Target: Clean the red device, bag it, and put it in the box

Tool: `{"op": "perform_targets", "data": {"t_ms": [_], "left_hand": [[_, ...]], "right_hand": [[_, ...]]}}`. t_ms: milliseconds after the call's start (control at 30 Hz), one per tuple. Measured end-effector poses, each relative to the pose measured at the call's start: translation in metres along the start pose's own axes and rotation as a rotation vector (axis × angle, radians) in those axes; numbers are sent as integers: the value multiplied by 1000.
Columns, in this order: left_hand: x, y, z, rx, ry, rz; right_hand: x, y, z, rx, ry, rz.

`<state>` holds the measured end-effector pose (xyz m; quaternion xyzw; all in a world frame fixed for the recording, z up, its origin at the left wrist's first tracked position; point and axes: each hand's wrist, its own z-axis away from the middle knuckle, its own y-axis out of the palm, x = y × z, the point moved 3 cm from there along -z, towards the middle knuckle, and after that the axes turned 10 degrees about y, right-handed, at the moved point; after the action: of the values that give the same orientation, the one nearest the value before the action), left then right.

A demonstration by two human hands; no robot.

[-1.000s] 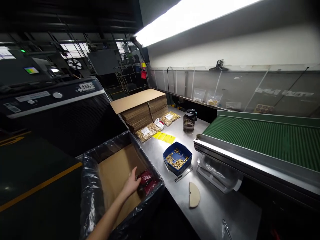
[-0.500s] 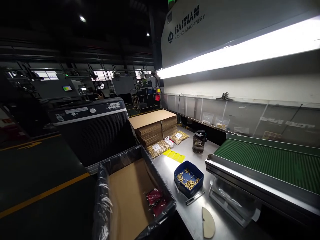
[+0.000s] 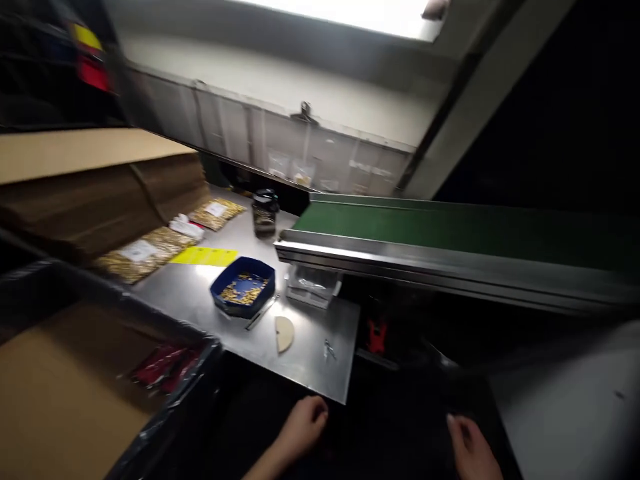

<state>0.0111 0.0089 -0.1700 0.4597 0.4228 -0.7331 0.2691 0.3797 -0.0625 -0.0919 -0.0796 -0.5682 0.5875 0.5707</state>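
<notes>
My left hand [image 3: 306, 423] is just below the front corner of the metal table [image 3: 320, 373], its fingers curled in and nothing visible in them. Farther right, beneath the conveyor, my right hand [image 3: 473, 448] is held low with thumb and finger apart and no object showing. Nearest my left hand on the table are a small metal item [image 3: 329, 349], too blurred to name, and a beige half-round piece [image 3: 285, 334]. Behind these, a blue tray [image 3: 267, 293] holds small brass-coloured parts [image 3: 245, 291]. A thin metal strip [image 3: 263, 312] lies by the tray.
A green belt conveyor [image 3: 380, 223] crosses at right. At left stands a crate lined with black plastic [image 3: 200, 373], with dark red packets [image 3: 163, 367] inside. Stacked cardboard [image 3: 100, 207], bags of brass-coloured parts [image 3: 137, 253], yellow labels [image 3: 205, 256] and a dark jar [image 3: 265, 215] are behind.
My view has swung right and down. Both my hands have come into view at the bottom. The table items appear farther left; none has visibly been moved.
</notes>
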Motion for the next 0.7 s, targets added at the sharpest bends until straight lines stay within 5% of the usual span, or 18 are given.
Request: {"op": "perform_targets", "data": {"t_ms": [267,700], "left_hand": [[5,-5,-5,-5,47,58],[5,-9,-13,58,9,83]], "right_hand": [[-4,-26,-48,-153,-36,138],[-5,41,-52,-172,132,317]]}}
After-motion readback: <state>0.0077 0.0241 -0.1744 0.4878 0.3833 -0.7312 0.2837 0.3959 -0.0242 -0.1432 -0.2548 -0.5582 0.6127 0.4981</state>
